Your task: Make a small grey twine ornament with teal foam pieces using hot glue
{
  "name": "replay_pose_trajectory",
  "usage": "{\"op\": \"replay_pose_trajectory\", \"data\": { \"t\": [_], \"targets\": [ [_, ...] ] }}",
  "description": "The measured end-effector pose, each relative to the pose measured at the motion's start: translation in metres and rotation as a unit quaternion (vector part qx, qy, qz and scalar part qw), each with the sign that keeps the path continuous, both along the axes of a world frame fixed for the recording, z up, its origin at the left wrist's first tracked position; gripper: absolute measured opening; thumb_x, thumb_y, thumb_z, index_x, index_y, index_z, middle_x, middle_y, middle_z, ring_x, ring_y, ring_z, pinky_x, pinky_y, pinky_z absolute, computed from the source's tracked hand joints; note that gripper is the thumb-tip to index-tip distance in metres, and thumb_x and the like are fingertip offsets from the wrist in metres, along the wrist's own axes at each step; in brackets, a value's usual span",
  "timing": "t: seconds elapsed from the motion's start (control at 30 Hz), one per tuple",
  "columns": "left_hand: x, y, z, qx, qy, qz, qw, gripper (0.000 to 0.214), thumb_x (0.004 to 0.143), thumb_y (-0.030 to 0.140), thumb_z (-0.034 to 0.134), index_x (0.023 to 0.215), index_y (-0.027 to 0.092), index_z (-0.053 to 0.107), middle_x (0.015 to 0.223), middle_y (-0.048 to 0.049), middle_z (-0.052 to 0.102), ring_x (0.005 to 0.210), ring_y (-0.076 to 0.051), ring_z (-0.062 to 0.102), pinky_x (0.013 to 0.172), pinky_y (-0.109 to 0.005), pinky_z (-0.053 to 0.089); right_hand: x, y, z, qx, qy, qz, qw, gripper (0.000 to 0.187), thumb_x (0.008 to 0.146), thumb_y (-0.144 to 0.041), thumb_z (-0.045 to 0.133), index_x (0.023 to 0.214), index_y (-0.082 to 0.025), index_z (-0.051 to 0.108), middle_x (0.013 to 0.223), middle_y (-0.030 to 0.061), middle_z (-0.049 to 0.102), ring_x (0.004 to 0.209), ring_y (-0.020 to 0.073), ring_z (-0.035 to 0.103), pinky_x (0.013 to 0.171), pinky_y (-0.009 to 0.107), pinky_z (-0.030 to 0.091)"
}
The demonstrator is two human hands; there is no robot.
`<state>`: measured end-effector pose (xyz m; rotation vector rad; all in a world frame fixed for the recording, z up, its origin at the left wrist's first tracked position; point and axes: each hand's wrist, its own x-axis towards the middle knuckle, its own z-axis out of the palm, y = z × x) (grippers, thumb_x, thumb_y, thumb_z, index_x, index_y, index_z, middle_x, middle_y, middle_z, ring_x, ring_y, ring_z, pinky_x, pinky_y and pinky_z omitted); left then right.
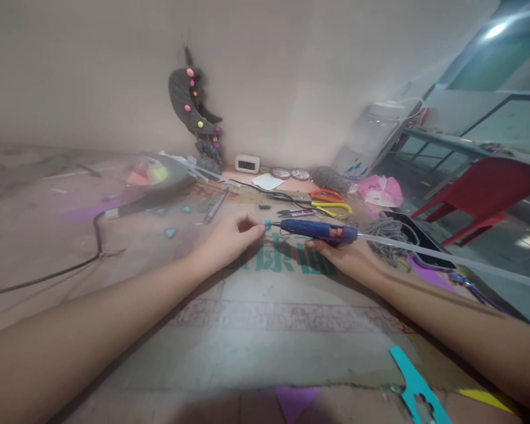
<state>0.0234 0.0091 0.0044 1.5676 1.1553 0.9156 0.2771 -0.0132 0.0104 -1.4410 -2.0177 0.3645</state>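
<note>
My right hand (335,250) is wrapped round a blue hot glue gun (311,228), its nozzle pointing left. A long clear glue stick (424,246) runs out of the gun's back end to the right. My left hand (236,235) is closed in a pinch right at the nozzle tip. A speck of teal shows by its fingertips, too small to make out. Both hands are above a worn board (247,359) with teal printed characters and a reddish patterned band. A few small teal pieces (170,232) lie to the left of my left hand.
Behind the hands lie orange-handled scissors (327,195), yellow-handled scissors (335,208) and thread snips (297,213). A clock (247,164), grey yarn (391,238), a phone (424,241) and a large bottle (366,138) surround them. A turquoise cut-out (413,380) is at the front. A black cord (98,235) crosses the left.
</note>
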Motion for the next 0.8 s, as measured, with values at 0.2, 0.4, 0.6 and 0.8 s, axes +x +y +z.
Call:
{"op": "replay_pose_trajectory", "data": {
  "t": [0.2, 0.4, 0.6, 0.8],
  "targets": [
    [-0.0002, 0.0002, 0.0011, -0.001, -0.001, -0.001, 1.000, 0.015, 0.084, 0.032, 0.060, 0.078, 0.019, 0.057, 0.062, 0.0016, 0.061, 0.051, -0.010, 0.055, 0.049, -0.021, 0.040, 0.0010, 0.0011, -0.0021, -0.009, 0.021, 0.003, 1.000, 0.022, 0.081, -0.045, 0.067, 0.084, -0.023, 0.069, 0.074, 0.0041, 0.070, 0.077, 0.0264, 0.068, 0.069, 0.036, 0.057],
    [-0.0002, -0.0003, 0.0009, 0.000, -0.008, -0.004, 1.000, 0.015, 0.083, 0.032, 0.062, 0.077, 0.019, 0.057, 0.063, 0.0015, 0.061, 0.051, -0.010, 0.054, 0.048, -0.021, 0.039, 0.0012, 0.0017, -0.0035, 0.002, 0.037, 0.012, 0.999, 0.024, 0.081, -0.046, 0.067, 0.088, -0.023, 0.070, 0.080, 0.0042, 0.073, 0.078, 0.0258, 0.069, 0.071, 0.036, 0.059],
    [-0.0007, 0.0000, -0.0005, 0.000, 0.003, 0.003, 1.000, 0.016, 0.083, 0.033, 0.062, 0.077, 0.018, 0.058, 0.065, 0.0010, 0.062, 0.053, -0.010, 0.055, 0.048, -0.021, 0.039, -0.0007, 0.0011, -0.0008, 0.011, 0.061, 0.029, 0.998, 0.026, 0.081, -0.044, 0.067, 0.095, -0.022, 0.071, 0.090, 0.0047, 0.076, 0.084, 0.0256, 0.072, 0.077, 0.036, 0.060],
    [-0.0004, 0.0004, -0.0016, -0.004, -0.004, -0.009, 1.000, 0.014, 0.085, 0.031, 0.059, 0.077, 0.019, 0.057, 0.062, 0.0016, 0.061, 0.049, -0.010, 0.055, 0.047, -0.021, 0.039, -0.0019, 0.0012, 0.0004, 0.017, 0.062, 0.029, 0.997, 0.026, 0.081, -0.042, 0.068, 0.099, -0.023, 0.071, 0.095, 0.0059, 0.077, 0.089, 0.0271, 0.073, 0.083, 0.039, 0.061]
  ]
}}
